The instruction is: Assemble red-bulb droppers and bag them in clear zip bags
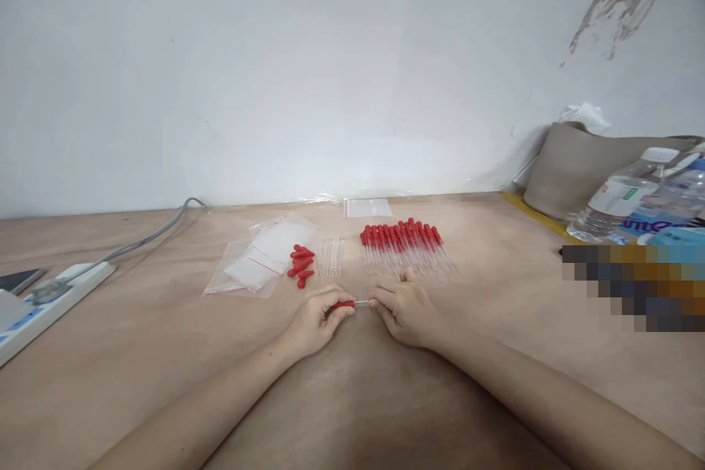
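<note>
My left hand (322, 314) pinches a red rubber bulb (344, 304), its neck pointing right. From the bulb's neck a thin clear glass tube (361, 302) runs across to my right hand (405, 308), whose fingers are closed on its other end. How deep the tube sits in the bulb is hidden by the fingers. Beyond my left hand lie several loose red bulbs (300, 263) and a small row of bare glass tubes (330, 257). Past my right hand is a long row of droppers (402, 239), red bulbs on clear tubes, bulbs toward the wall.
Clear zip bags (258, 261) lie left of the loose bulbs, another bag (368, 208) by the wall. A power strip (60, 305) with a grey cable (154, 233) is at left. Water bottles (617, 194) and a grey-brown bag (567, 169) stand at right. Something pixelated lies at the right edge.
</note>
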{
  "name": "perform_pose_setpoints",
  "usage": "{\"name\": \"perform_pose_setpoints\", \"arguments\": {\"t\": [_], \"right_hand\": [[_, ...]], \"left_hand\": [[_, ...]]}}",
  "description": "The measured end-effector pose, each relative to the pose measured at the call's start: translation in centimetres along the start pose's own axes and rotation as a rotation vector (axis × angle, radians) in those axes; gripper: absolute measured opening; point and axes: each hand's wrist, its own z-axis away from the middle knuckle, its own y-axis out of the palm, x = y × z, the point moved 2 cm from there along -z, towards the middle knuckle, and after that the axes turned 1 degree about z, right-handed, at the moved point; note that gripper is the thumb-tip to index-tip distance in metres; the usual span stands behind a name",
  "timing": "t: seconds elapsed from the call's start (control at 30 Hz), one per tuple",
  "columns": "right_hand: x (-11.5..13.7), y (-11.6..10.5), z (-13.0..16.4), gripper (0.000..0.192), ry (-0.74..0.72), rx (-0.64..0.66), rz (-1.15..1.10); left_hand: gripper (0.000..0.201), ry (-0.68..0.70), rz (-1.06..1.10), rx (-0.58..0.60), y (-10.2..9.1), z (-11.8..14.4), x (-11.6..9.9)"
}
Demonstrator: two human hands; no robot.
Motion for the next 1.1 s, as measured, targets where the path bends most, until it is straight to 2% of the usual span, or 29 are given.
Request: {"name": "perform_pose_setpoints", "arguments": {"t": [0.2,0.33,0.43,0.5,0.57,0.63,0.7,0.77,0.83,0.87,0.93,1.0,1.1], "right_hand": [[0.7,0.1,-0.7,0.031,0.110,0.184,-0.116],[0.7,0.2,-0.8,0.035,0.201,0.295,-0.255],[0.5,-0.5,-0.9,0.034,0.228,0.294,-0.356],[0.5,-1.2,-1.1,0.031,0.214,0.289,-0.411],[0.5,-1.7,-1.3,0.028,0.209,0.315,-0.469],[0.1,-1.8,-1.5,0.026,0.260,0.342,-0.520],[-0.7,-1.6,-2.0,0.024,0.391,0.340,-0.541],[-1.7,-1.1,-2.9,0.023,0.542,0.287,-0.498],[-2.6,-0.5,-4.2,0.023,0.655,0.196,-0.386],[-2.9,-0.1,-4.9,0.024,0.687,0.150,-0.308],[-3.2,0.7,-6.5,0.023,0.720,0.101,-0.142],[-3.2,1.6,-8.0,0.024,0.729,0.115,0.008],[-3.0,3.0,-9.4,0.027,0.744,0.165,0.145]], "left_hand": [[0.016,0.059,-0.058,0.021,0.1,0.1,0.2],[0.018,0.180,-0.173,0.039,0.3,0.1,0.7],[0.018,0.296,-0.280,-0.046,-0.1,-0.1,0.8],[0.022,0.326,-0.337,-0.113,-0.5,-0.3,0.7],[0.029,0.280,-0.391,-0.167,-1.2,-0.4,0.8],[0.037,0.174,-0.435,-0.228,-1.9,-0.3,1.2],[0.039,0.078,-0.451,-0.298,-2.6,-0.1,1.9],[0.030,0.012,-0.458,-0.356,-3.3,0.1,2.8],[0.014,-0.049,-0.479,-0.396,-3.9,0.1,3.7],[0.015,-0.082,-0.496,-0.410,-4.1,0.0,4.0],[0.031,-0.138,-0.536,-0.431,-4.5,0.0,4.5],[0.032,-0.165,-0.568,-0.456,-4.8,0.1,4.8],[0.013,-0.168,-0.591,-0.448,-5.0,0.3,4.9]]}}
